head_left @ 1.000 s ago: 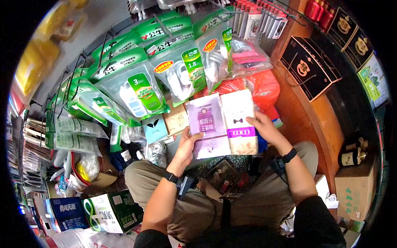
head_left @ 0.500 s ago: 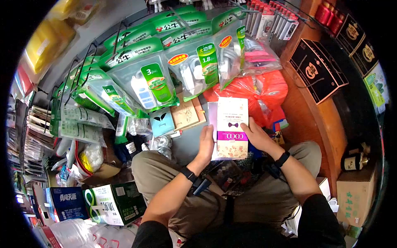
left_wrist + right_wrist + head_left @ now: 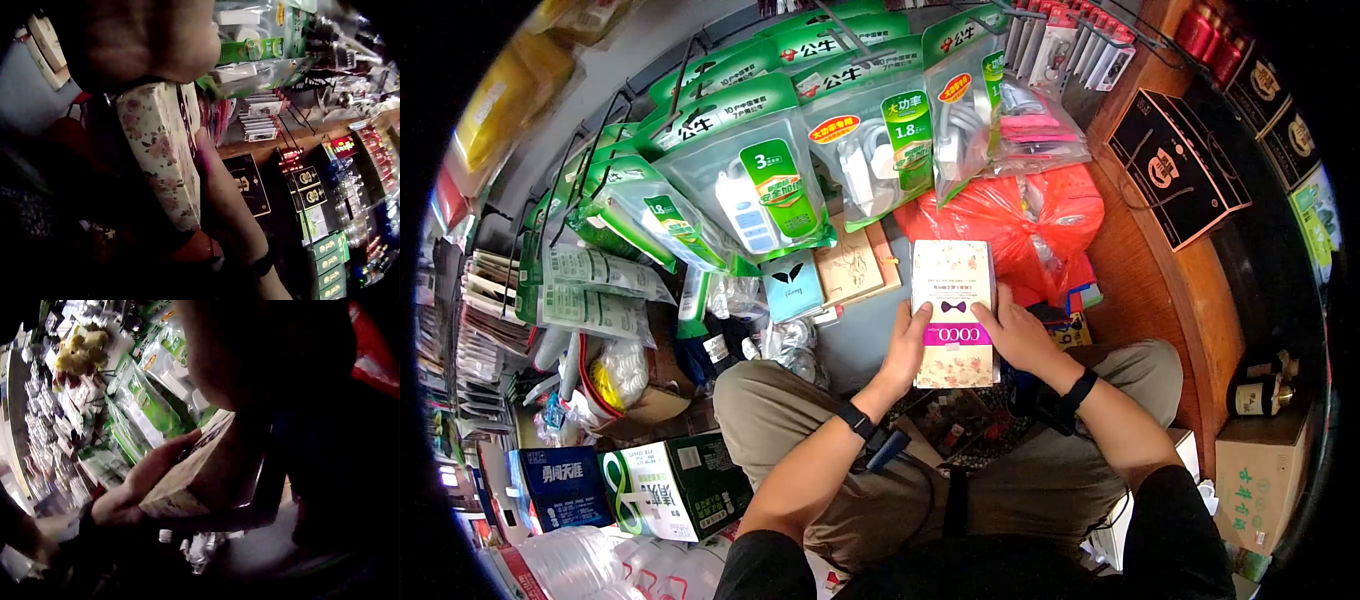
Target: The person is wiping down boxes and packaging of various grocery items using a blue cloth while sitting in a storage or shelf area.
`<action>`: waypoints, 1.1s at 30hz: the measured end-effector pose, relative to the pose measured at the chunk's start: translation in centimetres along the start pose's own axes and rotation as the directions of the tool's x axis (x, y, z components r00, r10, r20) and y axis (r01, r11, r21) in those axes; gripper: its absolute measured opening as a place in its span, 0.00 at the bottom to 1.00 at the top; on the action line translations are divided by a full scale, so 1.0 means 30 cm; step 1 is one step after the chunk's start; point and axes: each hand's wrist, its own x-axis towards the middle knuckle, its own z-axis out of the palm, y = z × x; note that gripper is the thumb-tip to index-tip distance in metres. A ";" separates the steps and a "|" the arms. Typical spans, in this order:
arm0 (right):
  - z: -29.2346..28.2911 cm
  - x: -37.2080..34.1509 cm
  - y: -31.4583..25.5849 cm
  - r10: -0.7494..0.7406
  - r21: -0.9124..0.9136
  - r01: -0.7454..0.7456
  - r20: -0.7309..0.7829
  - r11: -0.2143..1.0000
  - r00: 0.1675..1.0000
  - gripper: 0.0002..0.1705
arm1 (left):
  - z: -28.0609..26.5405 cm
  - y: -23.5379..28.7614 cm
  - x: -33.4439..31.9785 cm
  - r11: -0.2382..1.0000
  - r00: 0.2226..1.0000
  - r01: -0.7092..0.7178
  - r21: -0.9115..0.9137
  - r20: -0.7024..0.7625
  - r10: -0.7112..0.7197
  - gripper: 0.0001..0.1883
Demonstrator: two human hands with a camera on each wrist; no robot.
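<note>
A cream floral packet [image 3: 953,365] with a purple COCO band and a small bow print is held upright between both hands above the knees. My left hand [image 3: 903,345] grips its left edge, thumb lying on the front. Along the opposite edge my right hand [image 3: 1022,335] grips it, thumb on the front near the band. In the left wrist view, the floral side [image 3: 159,156] looks thick, like a stack or box. Behind it in the right wrist view runs a darker glossy edge [image 3: 259,497]. The fingers behind the packet are hidden.
Green-topped power strip packs [image 3: 765,195] hang in front. Below them lie a blue notebook [image 3: 792,287] and a tan notebook [image 3: 850,268]. A red plastic bag [image 3: 1060,215] sits behind the right hand. A black gift bag [image 3: 1170,170] stands on the wooden shelf at right.
The purple packet, first side by side with the floral one, has gone behind it and is now hidden in the head view. My left hand has moved right, and both hands now grip the stack.
</note>
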 end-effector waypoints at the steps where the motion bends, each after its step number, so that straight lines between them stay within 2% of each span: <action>1: 0.001 0.014 0.018 -0.044 0.081 0.045 -0.009 0.996 0.999 0.33 | 0.001 0.013 0.003 1.000 1.000 0.005 -0.029 0.000 -0.005 0.26; 3: -0.003 0.042 0.054 -0.129 0.239 0.135 -0.042 0.962 0.991 0.37 | 0.013 0.045 -0.005 0.997 1.000 0.014 -0.074 -0.019 -0.015 0.26; 4: -0.022 0.045 0.058 -0.062 0.400 0.037 0.049 0.916 0.997 0.38 | 0.025 0.067 -0.015 0.996 0.999 0.017 -0.090 -0.036 -0.020 0.26; 7: -0.061 0.029 0.039 -0.144 0.601 -0.038 0.251 0.798 0.957 0.39 | 0.028 0.096 -0.028 0.992 0.999 0.035 -0.118 -0.029 -0.039 0.27; 9: -0.116 -0.013 0.003 -0.059 0.620 -0.230 0.410 0.750 0.910 0.39 | 0.021 0.086 -0.028 0.991 0.999 0.035 -0.128 0.025 -0.032 0.27; 11: -0.097 -0.020 0.054 -0.204 0.663 -0.142 0.416 0.736 0.886 0.38 | 0.009 0.075 -0.027 0.994 0.997 0.035 -0.106 0.074 -0.027 0.30; 13: -0.094 -0.037 0.067 -0.263 0.679 -0.130 0.444 0.723 0.857 0.37 | 0.016 0.086 -0.033 0.998 0.997 0.006 -0.060 0.076 -0.002 0.29; 15: -0.063 -0.056 0.085 -0.258 0.673 -0.073 0.379 0.736 0.889 0.37 | 0.030 0.100 -0.044 0.999 0.996 -0.022 -0.049 0.084 0.027 0.28; 17: -0.029 -0.068 0.093 -0.253 0.699 -0.054 0.329 0.713 0.910 0.36 | 0.054 0.124 -0.059 0.998 0.999 -0.020 0.057 0.042 0.017 0.28; 19: -0.019 -0.086 0.091 -0.218 0.704 -0.044 0.278 0.709 0.935 0.34 | 0.049 0.119 -0.045 0.998 0.996 -0.008 0.055 0.084 0.004 0.28; 20: -0.010 -0.091 0.098 -0.233 0.746 -0.024 0.239 0.666 0.943 0.33 | 0.048 0.116 -0.041 0.998 0.994 0.000 0.055 0.106 -0.006 0.28; 23: -0.033 -0.132 0.113 -0.232 0.782 0.013 0.169 0.623 0.958 0.31 | 0.030 0.103 -0.023 0.991 0.960 0.119 -0.052 0.259 -0.102 0.35; 24: -0.052 -0.154 0.119 -0.207 0.784 0.016 0.145 0.621 0.967 0.31 | 0.045 0.116 -0.026 0.998 0.942 0.054 -0.029 0.333 -0.041 0.35; 27: -0.177 -0.282 0.123 -0.147 0.800 0.037 0.064 0.598 0.987 0.30 | 0.045 0.133 -0.032 0.995 0.942 -0.035 0.093 0.335 0.002 0.33; 28: -0.226 -0.336 0.127 -0.111 0.801 0.092 -0.032 0.592 0.993 0.29 | 0.065 0.152 -0.050 0.998 0.934 -0.015 0.059 0.357 -0.007 0.33; 30: -0.312 -0.440 0.197 0.003 0.797 0.160 -0.200 0.583 0.980 0.28 | 0.047 0.137 -0.035 0.991 0.924 -0.009 0.133 0.380 -0.043 0.32; 31: -0.358 -0.491 0.245 0.078 0.796 0.175 -0.268 0.579 0.960 0.28 | 0.035 0.127 -0.034 0.986 0.920 -0.005 0.168 0.388 -0.061 0.32; 33: -0.485 -0.596 0.236 0.128 0.804 0.250 -0.371 0.539 0.920 0.30 | 0.036 0.118 -0.039 0.985 0.909 -0.011 0.171 0.413 -0.062 0.31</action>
